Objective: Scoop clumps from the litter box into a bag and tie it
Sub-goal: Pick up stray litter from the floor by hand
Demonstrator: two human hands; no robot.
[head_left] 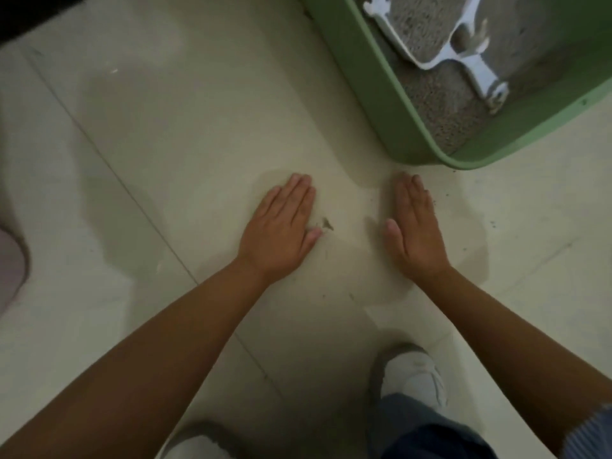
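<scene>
Head view: left hand (pixel 281 223) and right hand (pixel 415 226) hover flat and empty before scooping begins; next, grasp the white scoop (pixel 427 38) in the litter box (pixel 357 71).

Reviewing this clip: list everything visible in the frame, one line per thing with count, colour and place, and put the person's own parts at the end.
litter box: one, green, top right on the floor, partly cut off by the frame.
litter: grey-beige granules, filling the litter box.
scoop: one, white, lying in the litter, loaded with granules, handle pointing toward the box's near corner.
floor: pale cream tiles, dark specks scattered near the hands and box.
pinkish object: one, left edge, too cropped to identify.
shoes: two, white, bottom centre and bottom right.
trouser leg: blue, bottom right.
left hand: open, fingers straight, palm down, holds nothing.
right hand: open, fingers straight, holds nothing.
</scene>
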